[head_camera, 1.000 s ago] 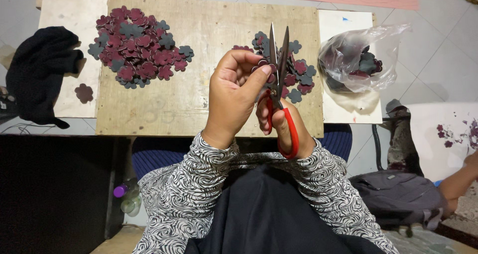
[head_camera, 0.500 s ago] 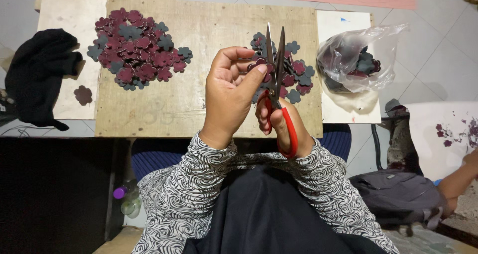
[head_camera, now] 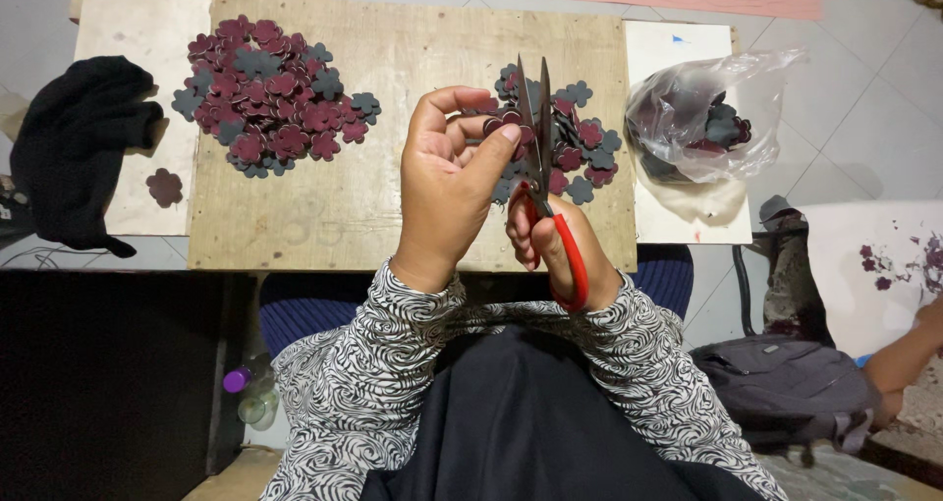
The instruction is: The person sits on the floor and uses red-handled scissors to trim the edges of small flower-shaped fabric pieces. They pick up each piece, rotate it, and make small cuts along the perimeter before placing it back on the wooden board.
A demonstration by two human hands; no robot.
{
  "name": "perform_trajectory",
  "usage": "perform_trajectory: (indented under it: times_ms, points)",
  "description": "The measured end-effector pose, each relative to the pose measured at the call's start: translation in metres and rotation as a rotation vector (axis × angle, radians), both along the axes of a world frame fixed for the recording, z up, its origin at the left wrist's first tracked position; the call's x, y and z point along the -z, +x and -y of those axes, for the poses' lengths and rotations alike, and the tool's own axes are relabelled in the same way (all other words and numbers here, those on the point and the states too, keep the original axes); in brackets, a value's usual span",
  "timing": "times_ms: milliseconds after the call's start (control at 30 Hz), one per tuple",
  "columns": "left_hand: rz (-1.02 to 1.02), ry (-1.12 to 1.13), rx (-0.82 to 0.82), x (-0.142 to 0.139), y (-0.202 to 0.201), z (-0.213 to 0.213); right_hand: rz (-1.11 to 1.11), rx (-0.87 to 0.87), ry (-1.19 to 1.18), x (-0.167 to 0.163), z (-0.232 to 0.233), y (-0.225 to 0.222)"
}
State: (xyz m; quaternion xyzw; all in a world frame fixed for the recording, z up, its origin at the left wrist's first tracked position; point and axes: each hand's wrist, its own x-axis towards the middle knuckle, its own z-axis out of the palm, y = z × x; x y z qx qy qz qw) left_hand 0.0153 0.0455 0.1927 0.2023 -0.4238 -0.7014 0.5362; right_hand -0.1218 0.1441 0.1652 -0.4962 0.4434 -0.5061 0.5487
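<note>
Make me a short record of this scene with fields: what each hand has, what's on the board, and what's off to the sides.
left hand: pinches a small dark red flower-shaped piece at the scissor blades
right hand: grips the red-handled scissors, blades pointing away, slightly parted
wooden board: large pile of maroon and grey flower pieces at left, smaller pile behind the scissors
left side: black cloth; one loose flower piece
right side: clear plastic bag with more pieces
far right: another person's arm, grey bag
</note>
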Motion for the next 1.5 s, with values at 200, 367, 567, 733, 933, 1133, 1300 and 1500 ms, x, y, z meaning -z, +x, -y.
perform_trajectory:
  times_ms: [200, 367, 567, 733, 933, 1133, 1300, 1500]
  points:
    - [0.007, -0.004, -0.023, 0.002, 0.0, 0.002, 0.001, -0.009, 0.021, 0.002, -0.001, 0.0]
    - [0.005, -0.011, -0.037, 0.005, 0.001, 0.003, -0.032, -0.015, 0.04, 0.004, -0.001, 0.0]
    - [0.016, -0.028, -0.06, 0.009, 0.003, 0.005, 0.004, -0.012, 0.072, 0.007, -0.001, 0.0]
    - [-0.005, -0.012, -0.065, 0.01, 0.004, 0.007, -0.04, -0.011, 0.073, 0.01, -0.001, -0.001]
    - [0.013, -0.018, -0.063, 0.009, 0.006, 0.007, -0.026, -0.019, 0.08, 0.011, -0.002, -0.001]
    - [0.047, -0.019, -0.08, 0.007, 0.008, 0.007, 0.006, -0.02, 0.077, 0.013, -0.001, -0.002]
    - [0.044, -0.033, -0.083, 0.006, 0.009, 0.006, 0.006, -0.007, 0.067, 0.014, -0.001, -0.001]
    - [0.06, -0.058, -0.093, 0.004, 0.01, 0.005, -0.012, -0.004, 0.071, 0.012, -0.001, -0.002]
